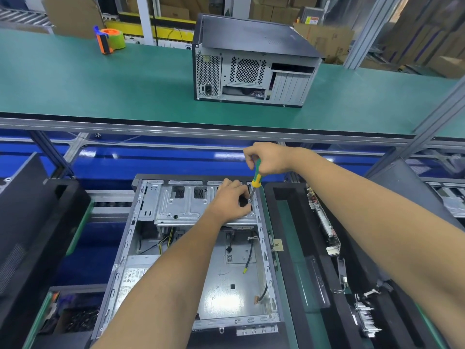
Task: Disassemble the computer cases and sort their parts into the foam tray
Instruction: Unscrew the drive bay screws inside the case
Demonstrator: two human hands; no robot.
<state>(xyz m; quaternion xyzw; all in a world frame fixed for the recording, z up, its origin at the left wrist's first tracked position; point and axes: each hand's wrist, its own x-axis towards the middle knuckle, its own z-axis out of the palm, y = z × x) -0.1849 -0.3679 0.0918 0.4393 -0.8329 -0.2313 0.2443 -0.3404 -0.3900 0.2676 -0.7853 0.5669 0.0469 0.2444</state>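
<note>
An open computer case lies flat in front of me, its metal drive cage at the far end. My right hand grips a yellow-and-green screwdriver held upright, its tip down at a screw on the cage's right edge. My left hand rests on the cage right beside the tip, fingers curled against the metal. Loose cables lie on the case floor. To the right stands the black foam tray, which holds a circuit board and other removed parts.
A second, closed computer case stands on the green conveyor belt beyond the rail. An orange and green tape dispenser sits far left on the belt. A black panel leans at my left, and a bin of screws sits below it.
</note>
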